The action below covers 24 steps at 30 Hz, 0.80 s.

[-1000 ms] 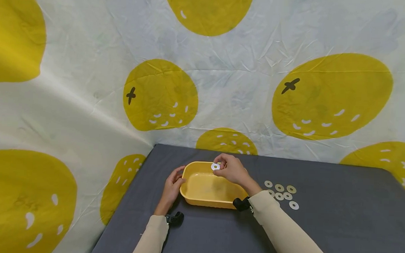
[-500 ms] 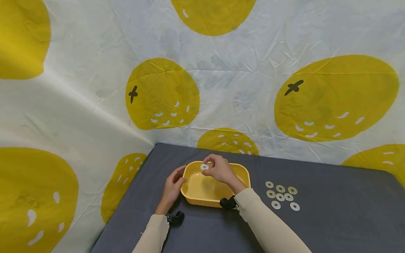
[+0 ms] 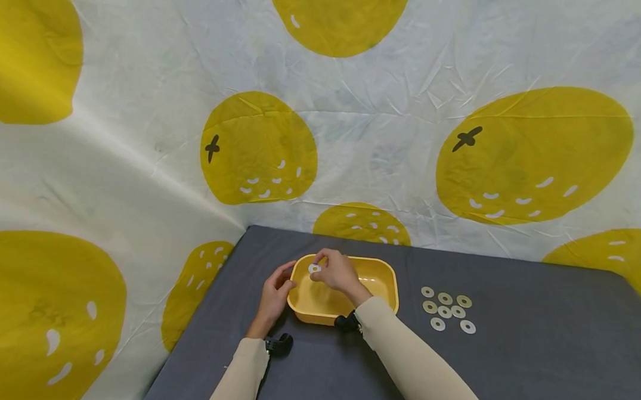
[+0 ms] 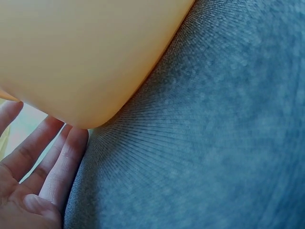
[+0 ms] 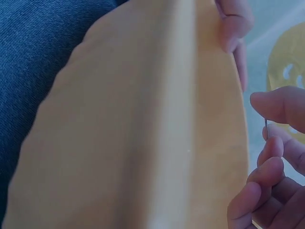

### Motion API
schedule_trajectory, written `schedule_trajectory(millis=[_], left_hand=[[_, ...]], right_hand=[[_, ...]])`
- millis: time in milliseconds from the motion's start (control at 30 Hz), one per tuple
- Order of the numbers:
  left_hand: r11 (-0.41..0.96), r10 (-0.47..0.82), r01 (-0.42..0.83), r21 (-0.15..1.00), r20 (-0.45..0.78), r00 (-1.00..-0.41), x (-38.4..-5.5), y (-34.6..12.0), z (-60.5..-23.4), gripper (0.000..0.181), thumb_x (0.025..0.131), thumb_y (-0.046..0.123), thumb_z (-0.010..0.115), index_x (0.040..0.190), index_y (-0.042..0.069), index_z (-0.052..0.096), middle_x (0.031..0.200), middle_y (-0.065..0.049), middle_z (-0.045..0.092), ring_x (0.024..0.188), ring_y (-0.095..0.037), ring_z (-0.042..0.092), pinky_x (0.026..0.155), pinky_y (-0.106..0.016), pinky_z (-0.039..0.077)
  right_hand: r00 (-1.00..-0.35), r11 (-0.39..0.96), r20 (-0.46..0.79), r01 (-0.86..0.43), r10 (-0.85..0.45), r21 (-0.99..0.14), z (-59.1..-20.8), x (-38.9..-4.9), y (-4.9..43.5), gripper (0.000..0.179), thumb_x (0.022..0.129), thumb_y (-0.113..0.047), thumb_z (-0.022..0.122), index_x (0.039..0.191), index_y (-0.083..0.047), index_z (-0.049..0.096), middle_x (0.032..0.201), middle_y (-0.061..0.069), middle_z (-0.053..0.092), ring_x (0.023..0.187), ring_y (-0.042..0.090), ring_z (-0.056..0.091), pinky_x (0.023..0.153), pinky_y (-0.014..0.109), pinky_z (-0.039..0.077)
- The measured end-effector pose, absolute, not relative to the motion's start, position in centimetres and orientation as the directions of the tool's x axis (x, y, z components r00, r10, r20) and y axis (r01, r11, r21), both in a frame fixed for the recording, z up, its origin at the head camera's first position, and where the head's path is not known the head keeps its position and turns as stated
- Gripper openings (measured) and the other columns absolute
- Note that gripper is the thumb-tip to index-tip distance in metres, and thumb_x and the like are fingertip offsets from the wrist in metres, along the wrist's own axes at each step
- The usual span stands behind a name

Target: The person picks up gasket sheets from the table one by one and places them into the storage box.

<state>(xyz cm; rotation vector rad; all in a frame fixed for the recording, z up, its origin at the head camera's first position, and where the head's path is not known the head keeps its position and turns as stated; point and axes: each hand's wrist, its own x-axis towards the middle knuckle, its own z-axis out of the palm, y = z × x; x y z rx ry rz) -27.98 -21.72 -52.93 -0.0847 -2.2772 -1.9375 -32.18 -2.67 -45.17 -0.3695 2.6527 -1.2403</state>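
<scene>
In the head view my left hand [image 3: 273,296] holds the left end of a yellow plastic tub [image 3: 387,280]. Its thumb laps over the rim while the other fingers lie along the outer wall, as the left wrist view shows of the hand [image 4: 45,167] and tub [image 4: 90,62]. My right hand [image 3: 339,272] pinches a flat metal washer [image 3: 310,269] between thumb and fingertips, above the tub's left part. Seen edge-on in the right wrist view, the washer [image 5: 266,128] is a thin line between the fingers. Part of the tub's inside is hidden by my right hand and forearm.
Several flat washers [image 3: 444,311] lie grouped on the dark grey cloth-covered table [image 3: 534,340], right of the tub. A white curtain with yellow fruit prints [image 3: 376,149] hangs behind the table and along its left side.
My right hand has moved left across the tub and slightly lower, with the washer still pinched. My left hand stays at the tub's left end. The loose washers are now uncovered by the arm.
</scene>
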Motion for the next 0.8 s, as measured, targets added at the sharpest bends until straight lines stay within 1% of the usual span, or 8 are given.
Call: schedule_trajectory(millis=[133, 200, 233, 300, 433, 467, 667, 800], left_hand=[[0.189, -0.092, 0.15, 0.97, 0.17, -0.981, -28.4, -21.7, -54.1, 0.05, 0.097, 0.001, 0.055, 0.145, 0.016, 0.058, 0.125, -0.02, 0.068, 0.111, -0.034, 0.065, 0.083, -0.022, 0.053], [0.198, -0.105, 0.156, 0.968, 0.179, -0.978, -28.4, -21.7, -54.3, 0.049, 0.096, 0.003, 0.056, 0.143, 0.018, 0.06, 0.123, -0.017, 0.069, 0.108, -0.028, 0.066, 0.082, -0.021, 0.052], [0.198, -0.103, 0.15, 0.969, 0.173, -0.979, -28.2, -21.6, -53.9, 0.05, 0.096, 0.003, 0.056, 0.143, 0.017, 0.06, 0.122, -0.017, 0.069, 0.108, -0.028, 0.065, 0.082, -0.021, 0.052], [0.197, -0.106, 0.151, 0.969, 0.174, -0.979, -28.2, -21.6, -54.0, 0.049, 0.096, 0.003, 0.057, 0.142, 0.019, 0.061, 0.12, -0.017, 0.069, 0.107, -0.027, 0.065, 0.082, -0.021, 0.052], [0.199, -0.105, 0.145, 0.969, 0.168, -0.98, -28.2, -21.6, -54.1, 0.049, 0.097, 0.003, 0.056, 0.142, 0.019, 0.061, 0.121, -0.018, 0.069, 0.109, -0.029, 0.065, 0.084, -0.022, 0.052], [0.204, -0.109, 0.154, 0.967, 0.179, -0.978, -28.4, -21.6, -54.5, 0.049, 0.097, 0.003, 0.056, 0.142, 0.019, 0.061, 0.121, -0.018, 0.069, 0.109, -0.028, 0.065, 0.084, -0.021, 0.052], [0.185, -0.08, 0.149, 0.972, 0.166, -0.983, -28.3, -21.7, -54.0, 0.049, 0.097, 0.001, 0.055, 0.146, 0.008, 0.057, 0.125, -0.022, 0.067, 0.113, -0.031, 0.065, 0.085, -0.024, 0.053], [0.186, -0.052, 0.135, 0.973, 0.147, -0.988, -27.5, -21.6, -52.4, 0.049, 0.097, 0.0, 0.056, 0.146, 0.006, 0.056, 0.125, -0.022, 0.067, 0.113, -0.032, 0.065, 0.086, -0.025, 0.054]], right_hand=[[-0.953, 0.631, -0.075, -0.134, -0.294, -0.764, -45.6, -32.1, -3.0, 0.024, 0.085, -0.019, 0.083, 0.106, -0.016, 0.07, 0.082, 0.005, 0.062, 0.067, 0.02, 0.055, 0.06, 0.031, 0.043], [-0.954, 0.636, -0.083, -0.125, -0.287, -0.761, -45.8, -32.1, -3.2, 0.024, 0.085, -0.018, 0.082, 0.105, -0.016, 0.069, 0.082, 0.005, 0.062, 0.068, 0.02, 0.055, 0.061, 0.031, 0.043], [-0.955, 0.641, -0.086, -0.122, -0.284, -0.757, -45.9, -32.1, -3.3, 0.024, 0.085, -0.019, 0.082, 0.105, -0.016, 0.069, 0.082, 0.005, 0.062, 0.068, 0.02, 0.055, 0.061, 0.031, 0.043], [-0.957, 0.654, -0.092, -0.116, -0.275, -0.748, -46.3, -32.1, -3.5, 0.024, 0.085, -0.019, 0.083, 0.104, -0.017, 0.069, 0.081, 0.004, 0.062, 0.068, 0.019, 0.055, 0.061, 0.031, 0.043], [-0.96, 0.658, -0.091, -0.111, -0.265, -0.745, -46.9, -32.2, -3.7, 0.024, 0.085, -0.019, 0.083, 0.104, -0.018, 0.069, 0.081, 0.003, 0.063, 0.068, 0.019, 0.056, 0.061, 0.032, 0.043], [-0.96, 0.655, -0.091, -0.109, -0.264, -0.748, -47.0, -32.2, -3.7, 0.024, 0.085, -0.019, 0.083, 0.104, -0.018, 0.069, 0.081, 0.003, 0.063, 0.068, 0.019, 0.056, 0.061, 0.032, 0.043], [-0.963, 0.644, -0.09, -0.098, -0.252, -0.759, -47.5, -32.2, -3.8, 0.026, 0.085, -0.018, 0.082, 0.106, -0.016, 0.069, 0.077, 0.003, 0.062, 0.065, 0.018, 0.055, 0.06, 0.031, 0.042], [-0.965, 0.636, -0.08, -0.1, -0.249, -0.765, -47.9, -32.2, -3.8, 0.027, 0.084, -0.018, 0.082, 0.108, -0.015, 0.069, 0.074, 0.004, 0.061, 0.063, 0.018, 0.053, 0.058, 0.029, 0.041]])
